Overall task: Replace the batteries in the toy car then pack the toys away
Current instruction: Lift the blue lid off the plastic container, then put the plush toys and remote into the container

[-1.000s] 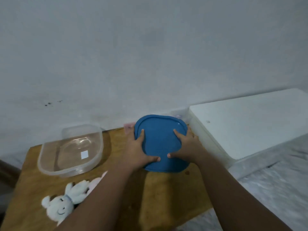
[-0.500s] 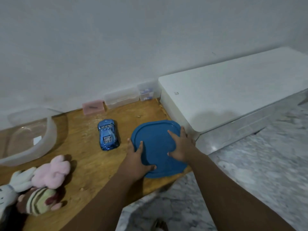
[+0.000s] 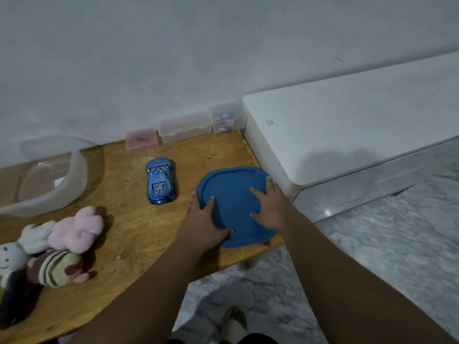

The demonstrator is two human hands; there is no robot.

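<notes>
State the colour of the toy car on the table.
Shiny metallic blue toy car, seen in the head view.

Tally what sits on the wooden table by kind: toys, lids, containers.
Toy cars: 1, the shiny blue toy car.
Soft toys: 3, the pink plush, the white plush bunny, the striped plush.
Lids: 1, the flat blue plastic lid, under both hands.
Containers: 4, the large clear tub, the pink box, two small clear boxes.
Total: 9
</notes>
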